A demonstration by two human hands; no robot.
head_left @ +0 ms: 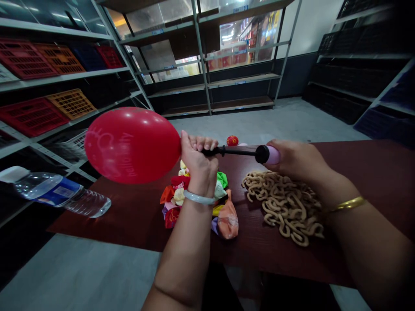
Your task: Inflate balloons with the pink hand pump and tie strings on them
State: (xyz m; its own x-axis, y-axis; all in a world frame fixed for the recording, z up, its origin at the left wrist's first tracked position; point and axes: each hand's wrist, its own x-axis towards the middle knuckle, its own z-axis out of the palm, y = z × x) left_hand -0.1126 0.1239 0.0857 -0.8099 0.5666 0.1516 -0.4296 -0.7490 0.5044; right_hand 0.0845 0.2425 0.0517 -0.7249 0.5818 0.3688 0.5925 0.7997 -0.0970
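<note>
Purple handle (273, 155), right hand (296, 159): fingers wrapped firmly around it, thumb lying along the top, and the hand is up above the table.
Gold bracelet (348, 204): circling the right wrist.
Hand pump (240, 152): here it is, stretched level between two fists, black shaft bare in the middle, its far end vanishing into the other grip.
Left hand (201, 156): clamped around the pump's black end, knuckles up; whether the fingers also pinch the balloon's neck, I cannot tell, that part is hidden.
White bangle (199, 198): round the left wrist.
Red balloon (132, 144): look at that, full and glossy, right up against the left hand, pale lettering and a drawing across its side.
Limp balloons (177, 196): a bright heap below and around the left wrist, red, cream, green, yellow, with a peach one (228, 219) flopped at the near right edge.
Tan curls (288, 205): a tangled mound under the right hand, squiggling all over the wood.
Water bottle (61, 190): on the left, base over the tabletop, white cap pointing up and left.
Dark red table (129, 229): under the lot.
Small red ball (232, 140): yellow-marked, by the far edge.
Crates (26, 59): red, orange and blue on the left rack.
Back shelves (202, 65): metal frame, against the windows.
</note>
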